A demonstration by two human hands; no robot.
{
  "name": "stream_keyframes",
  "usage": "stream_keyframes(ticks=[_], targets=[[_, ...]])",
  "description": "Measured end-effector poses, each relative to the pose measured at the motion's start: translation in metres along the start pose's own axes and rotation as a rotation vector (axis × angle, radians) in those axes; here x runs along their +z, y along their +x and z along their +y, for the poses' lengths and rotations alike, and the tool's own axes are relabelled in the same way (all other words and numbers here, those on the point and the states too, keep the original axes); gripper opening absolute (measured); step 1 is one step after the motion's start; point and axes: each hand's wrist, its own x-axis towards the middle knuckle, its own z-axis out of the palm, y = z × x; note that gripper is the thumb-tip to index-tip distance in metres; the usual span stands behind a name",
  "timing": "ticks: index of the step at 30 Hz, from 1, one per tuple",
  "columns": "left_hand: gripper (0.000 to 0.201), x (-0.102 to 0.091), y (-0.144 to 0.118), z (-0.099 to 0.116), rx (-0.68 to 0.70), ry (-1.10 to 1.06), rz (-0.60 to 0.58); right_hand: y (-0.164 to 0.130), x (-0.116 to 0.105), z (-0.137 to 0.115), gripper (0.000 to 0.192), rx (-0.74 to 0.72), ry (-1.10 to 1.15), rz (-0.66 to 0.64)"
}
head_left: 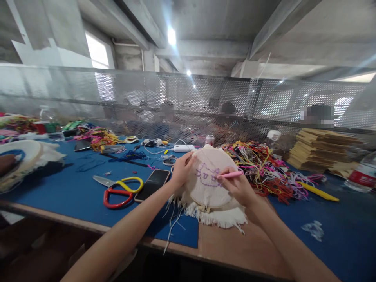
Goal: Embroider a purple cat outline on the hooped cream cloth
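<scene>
Two hands at one hoop (209, 178), propped tilted on the tabletop (73, 192) edge: left hand (182, 169) grips its rim to steady it, right hand (239, 187) pinches a pink pen (231, 175) against the purple outline.

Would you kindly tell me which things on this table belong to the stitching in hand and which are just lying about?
In use: hoop with purple stitching, gripped by the left hand; pink tool in the right hand.

Lying about: scissors, phone, thread heap, cardboard stack, bottle, power bank.
</scene>
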Motion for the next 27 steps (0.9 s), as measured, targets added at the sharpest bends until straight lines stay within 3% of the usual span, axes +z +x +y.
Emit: stream_keyframes(ticks=[16,27], targets=[[0.033,0.0006,-0.0002,-0.0019,0.001,0.015,0.001,-0.0037,-0.0049,-0.0015,0.022,0.072,0.174,0.082],[0.032,0.0016,-0.0008,0.0000,-0.016,-0.024,0.013,-0.0022,0.0010,0.0032,0.018,-0.031,0.065,0.001]])
